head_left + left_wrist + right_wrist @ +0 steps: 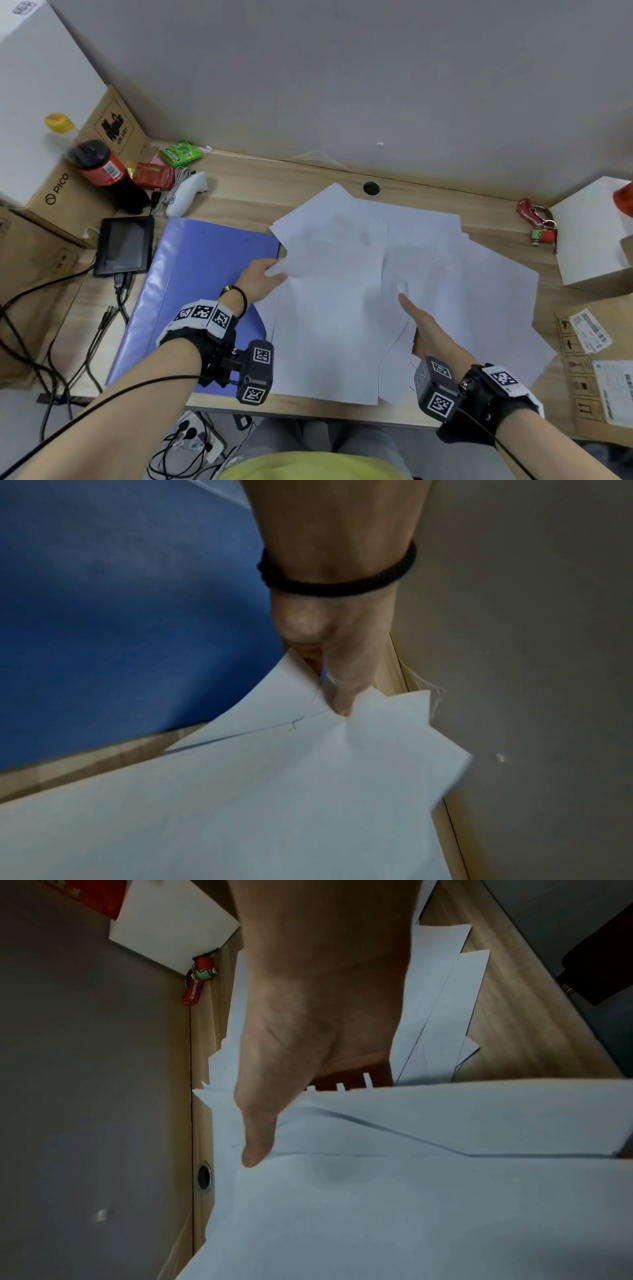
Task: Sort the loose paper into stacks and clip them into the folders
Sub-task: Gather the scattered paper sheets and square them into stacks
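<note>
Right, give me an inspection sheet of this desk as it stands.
Surface: light wooden desk with a round cable hole.
Job's things: loose white paper sheets fanned out and overlapping; blue plastic folder lying closed beside them.
Clutter: red-labelled dark bottle, green packet, white controller, small black screen, red keychain, cardboard boxes.
Grippers: left hand pinches sheet edges; right hand holds sheets, thumb on top.
Cables: black cables hanging off the desk's left edge.
Surroundings: grey wall.
</note>
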Tool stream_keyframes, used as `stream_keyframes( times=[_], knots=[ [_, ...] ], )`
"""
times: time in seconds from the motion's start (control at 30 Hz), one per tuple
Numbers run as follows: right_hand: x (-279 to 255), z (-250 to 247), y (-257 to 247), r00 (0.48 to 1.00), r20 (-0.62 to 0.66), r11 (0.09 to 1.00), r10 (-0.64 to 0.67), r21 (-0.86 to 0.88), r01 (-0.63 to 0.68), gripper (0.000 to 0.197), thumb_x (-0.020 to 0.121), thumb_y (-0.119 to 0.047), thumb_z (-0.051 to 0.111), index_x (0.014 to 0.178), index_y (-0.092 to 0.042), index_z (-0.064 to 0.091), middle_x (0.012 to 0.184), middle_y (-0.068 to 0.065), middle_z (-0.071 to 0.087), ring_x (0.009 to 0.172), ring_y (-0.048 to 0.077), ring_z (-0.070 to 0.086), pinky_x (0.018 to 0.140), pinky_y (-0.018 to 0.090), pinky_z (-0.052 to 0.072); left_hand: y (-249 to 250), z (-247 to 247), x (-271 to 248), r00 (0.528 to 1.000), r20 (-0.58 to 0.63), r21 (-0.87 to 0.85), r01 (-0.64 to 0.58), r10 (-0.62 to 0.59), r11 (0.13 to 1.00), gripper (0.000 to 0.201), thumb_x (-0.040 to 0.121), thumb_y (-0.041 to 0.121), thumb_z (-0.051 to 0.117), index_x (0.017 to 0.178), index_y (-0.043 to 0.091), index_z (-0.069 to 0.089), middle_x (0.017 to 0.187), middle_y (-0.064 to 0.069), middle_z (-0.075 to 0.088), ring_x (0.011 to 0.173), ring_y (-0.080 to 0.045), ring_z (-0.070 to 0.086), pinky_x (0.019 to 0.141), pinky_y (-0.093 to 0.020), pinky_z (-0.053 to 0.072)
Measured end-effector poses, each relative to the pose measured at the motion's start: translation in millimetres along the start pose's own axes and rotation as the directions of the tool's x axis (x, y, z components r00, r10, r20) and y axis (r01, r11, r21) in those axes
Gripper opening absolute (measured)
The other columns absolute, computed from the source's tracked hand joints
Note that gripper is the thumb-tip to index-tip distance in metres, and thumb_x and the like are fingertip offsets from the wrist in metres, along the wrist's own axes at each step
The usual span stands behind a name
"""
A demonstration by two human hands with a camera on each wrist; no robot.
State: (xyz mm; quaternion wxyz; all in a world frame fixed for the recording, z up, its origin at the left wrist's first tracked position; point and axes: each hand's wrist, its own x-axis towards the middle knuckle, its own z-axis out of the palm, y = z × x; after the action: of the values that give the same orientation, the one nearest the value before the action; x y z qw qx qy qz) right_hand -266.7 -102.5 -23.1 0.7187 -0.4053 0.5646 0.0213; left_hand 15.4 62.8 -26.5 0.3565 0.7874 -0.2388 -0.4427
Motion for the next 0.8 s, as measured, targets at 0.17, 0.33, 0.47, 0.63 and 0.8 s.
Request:
stream_keyframes(
  times=[0.17,0.33,0.47,0.63,0.8],
  knots=[
    [2,5,1,0.997,0.040,0.997,-0.073,-0.006,0.073,0.060,0.076,-0.048,0.071,0.127,-0.020,0.055,0.113,0.001,0.071,0.105,0.022,0.067,0.088,0.040,0.052,19,9,3,0.998,0.000,-0.081,-0.056,0.057,0.995,0.022,0.088,0.028,0.067,0.105,0.014,0.068,0.106,0.006,0.070,0.101,-0.011,0.065,0.089,-0.034,0.054],
    [6,-4,5,0.996,-0.006,0.996,-0.087,-0.020,0.087,0.057,0.075,-0.033,0.077,0.121,-0.007,0.056,0.110,0.013,0.070,0.096,0.027,0.070,0.086,0.043,0.054,35,3,-2,0.983,0.158,-0.051,-0.083,0.091,0.995,0.019,0.092,0.018,0.062,0.107,0.028,0.056,0.101,0.032,0.053,0.085,0.032,0.045,0.075,0.003,0.037],
    [6,-12,5,0.981,-0.173,0.996,-0.087,-0.048,0.080,0.027,0.094,-0.014,0.058,0.117,-0.001,0.057,0.088,0.006,0.068,0.076,0.021,0.066,0.058,0.027,0.052,23,-8,7,0.995,0.025,-0.074,-0.095,0.097,0.993,0.026,0.090,0.018,0.065,0.113,0.025,0.056,0.110,0.014,0.060,0.103,0.004,0.055,0.087,-0.020,0.042],
    [8,-14,7,0.927,-0.326,0.978,-0.185,0.033,0.207,0.023,0.093,-0.009,0.056,0.114,-0.001,0.058,0.085,0.006,0.062,0.071,0.019,0.062,0.059,0.027,0.048,0,-4,15,0.963,-0.256,-0.259,0.009,-0.078,0.966,0.029,0.086,0.013,0.068,0.112,0.018,0.056,0.087,-0.001,0.065,0.090,-0.020,0.061,0.070,-0.024,0.047],
    [7,-6,2,0.890,-0.402,0.948,-0.216,0.133,0.290,0.015,0.093,-0.007,0.053,0.107,-0.008,0.059,0.090,0.005,0.063,0.074,0.019,0.060,0.063,0.030,0.048,-10,8,17,0.911,-0.361,-0.380,0.051,-0.199,0.923,0.023,0.086,0.013,0.068,0.106,0.017,0.059,0.103,-0.009,0.067,0.091,-0.023,0.061,0.084,-0.037,0.050]
  ],
)
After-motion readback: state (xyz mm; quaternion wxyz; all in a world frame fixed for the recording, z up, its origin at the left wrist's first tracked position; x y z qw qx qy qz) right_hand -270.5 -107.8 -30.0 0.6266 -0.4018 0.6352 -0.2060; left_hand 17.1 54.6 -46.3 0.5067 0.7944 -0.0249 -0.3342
